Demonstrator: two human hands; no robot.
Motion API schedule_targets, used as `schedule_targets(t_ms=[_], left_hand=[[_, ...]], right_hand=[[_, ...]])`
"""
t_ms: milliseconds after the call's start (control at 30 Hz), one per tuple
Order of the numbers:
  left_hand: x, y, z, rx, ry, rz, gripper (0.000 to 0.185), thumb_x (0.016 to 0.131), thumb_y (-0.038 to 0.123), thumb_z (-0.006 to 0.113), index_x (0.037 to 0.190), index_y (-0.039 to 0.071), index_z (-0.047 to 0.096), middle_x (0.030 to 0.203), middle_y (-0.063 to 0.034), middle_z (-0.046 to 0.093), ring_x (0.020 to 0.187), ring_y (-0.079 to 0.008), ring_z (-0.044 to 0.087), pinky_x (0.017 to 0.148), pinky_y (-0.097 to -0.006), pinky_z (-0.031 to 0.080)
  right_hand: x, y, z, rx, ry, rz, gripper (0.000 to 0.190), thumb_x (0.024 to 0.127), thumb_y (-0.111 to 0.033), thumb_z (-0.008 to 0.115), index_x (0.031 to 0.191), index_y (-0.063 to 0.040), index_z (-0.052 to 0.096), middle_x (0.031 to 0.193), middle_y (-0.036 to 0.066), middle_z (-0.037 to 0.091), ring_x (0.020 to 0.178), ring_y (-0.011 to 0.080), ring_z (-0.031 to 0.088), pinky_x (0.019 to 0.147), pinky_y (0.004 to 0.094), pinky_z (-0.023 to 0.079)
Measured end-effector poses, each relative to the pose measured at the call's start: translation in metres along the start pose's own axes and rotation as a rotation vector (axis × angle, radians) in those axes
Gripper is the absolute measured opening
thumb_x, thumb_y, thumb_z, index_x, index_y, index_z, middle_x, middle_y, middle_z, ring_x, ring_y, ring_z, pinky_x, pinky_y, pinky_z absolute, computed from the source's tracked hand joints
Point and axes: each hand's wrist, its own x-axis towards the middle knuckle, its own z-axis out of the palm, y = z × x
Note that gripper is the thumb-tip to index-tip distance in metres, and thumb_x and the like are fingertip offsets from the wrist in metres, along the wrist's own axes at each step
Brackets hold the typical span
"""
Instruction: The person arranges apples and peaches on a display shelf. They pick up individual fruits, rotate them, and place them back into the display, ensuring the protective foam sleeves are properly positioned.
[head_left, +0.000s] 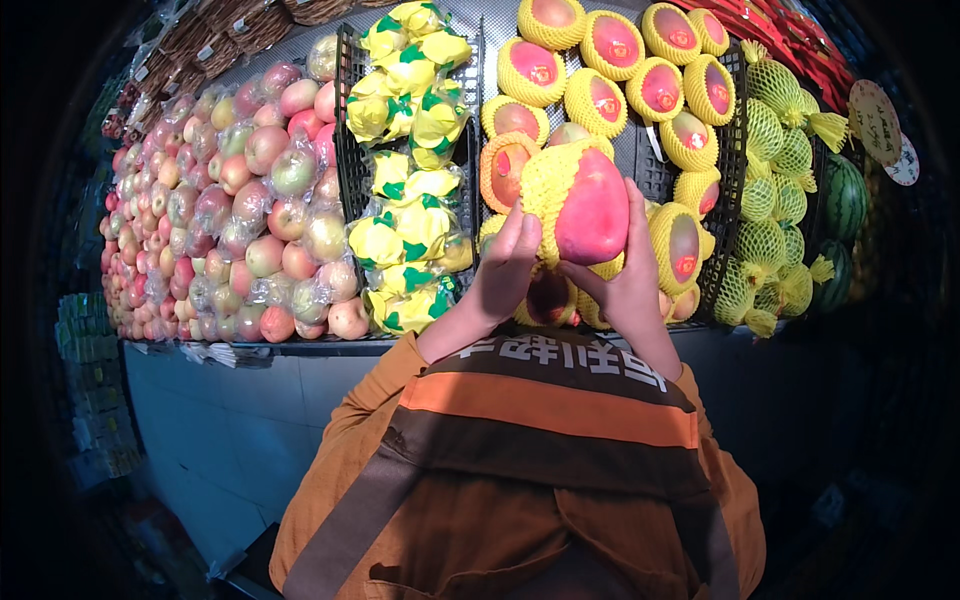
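Both hands hold up a large pink-red mango (594, 206) above the fruit display. A yellow foam net sleeve (550, 191) covers its left side, while the right side is bare. My left hand (506, 266) supports the sleeved side from below left, with the thumb raised. My right hand (624, 274) has its fingers along the bare right side and its thumb under the fruit. More mangoes in yellow foam nets (532, 69) lie behind and around the hands, many with red stickers; one sleeve beside the held fruit is orange (505, 171).
To the left are yellow-and-green wrapped fruits (409, 217) in black crates (349, 157), then piled apples (266, 150), many in clear film. Netted green fruits (765, 195) and watermelons (844, 199) stand right, near round price signs (875, 124). Wicker baskets (225, 34) line the back left.
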Motion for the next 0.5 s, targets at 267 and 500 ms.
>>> schedule_targets(t_ms=[267, 500], left_hand=[[-0.002, 0.011, -0.012, -0.547, -0.019, -0.224, 0.057, 0.111, 0.031, 0.054, 0.159, 0.004, 0.037, 0.150, -0.0067, 0.055, 0.133, -0.0169, 0.054, 0.113, -0.0346, 0.043], [0.003, -0.012, -0.013, -0.566, 0.007, -0.279, 0.071, 0.104, 0.038, 0.066, 0.159, 0.004, 0.036, 0.152, -0.0115, 0.051, 0.137, -0.0216, 0.053, 0.115, -0.0417, 0.043]], right_hand=[[0.001, 0.014, -0.011, 0.457, -0.211, 0.205, 0.119, 0.074, 0.010, 0.083, 0.168, -0.006, 0.013, 0.170, 0.013, 0.025, 0.156, 0.0248, 0.030, 0.125, 0.0409, 0.032], [-0.006, 0.018, -0.001, 0.743, -0.148, 0.229, 0.120, 0.071, 0.015, 0.083, 0.168, -0.008, 0.017, 0.167, 0.013, 0.033, 0.150, 0.0242, 0.041, 0.122, 0.0397, 0.039]])
